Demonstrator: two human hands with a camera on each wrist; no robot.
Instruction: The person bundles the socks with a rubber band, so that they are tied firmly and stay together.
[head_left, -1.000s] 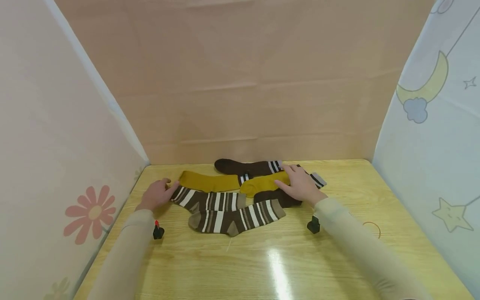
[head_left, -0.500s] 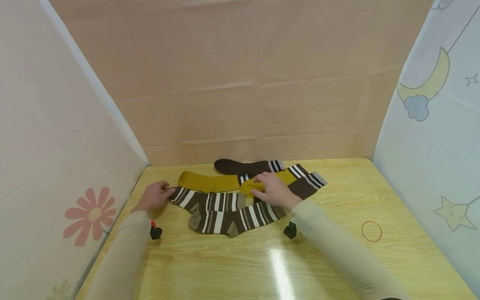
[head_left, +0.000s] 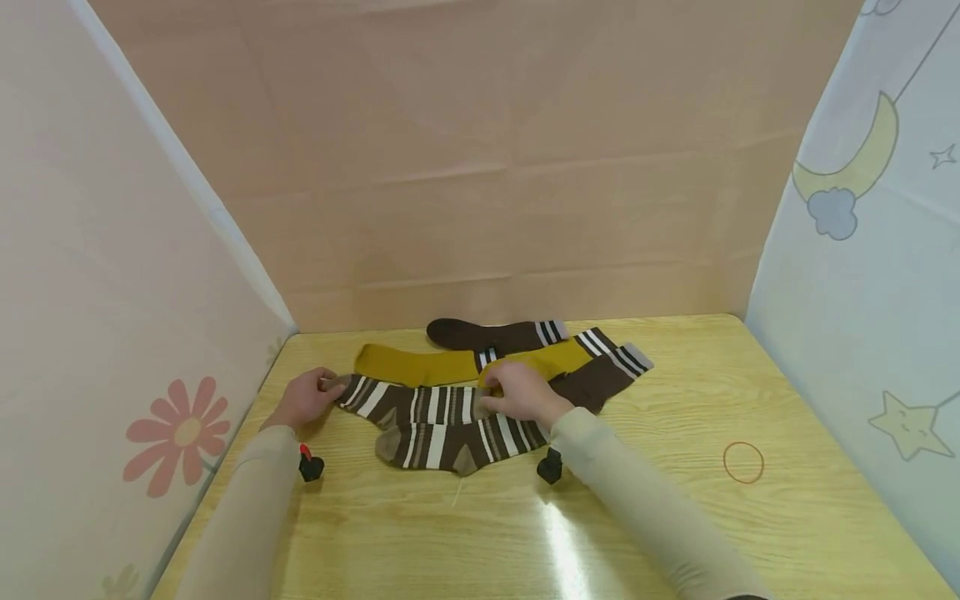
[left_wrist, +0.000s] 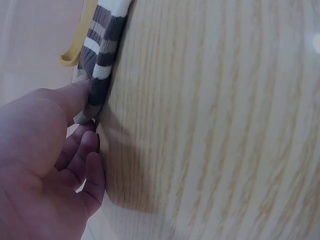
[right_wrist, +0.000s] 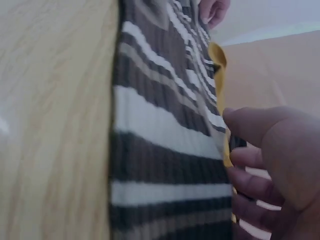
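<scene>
In the head view, a brown-and-white striped sock lies across the table's middle, toe to the left. My left hand pinches its toe, thumb on top and fingertips beneath, as the left wrist view shows. At the tan cuff end my right hand has thumb and fingers spread, touching or very near the cuff; the right wrist view shows a gap between thumb and forefinger. A second striped sock lies just in front, its cuff partly hidden by the right hand and sleeve.
Behind lie two mustard socks with striped cuffs, one partly under the right hand, and two dark brown socks. An orange rubber band rests on the table at right. Printed cloth walls stand at both sides.
My right hand has moved left and towards me, from the right-hand mustard sock to the striped sock's cuff. My left hand has shifted slightly left with the sock's toe.
</scene>
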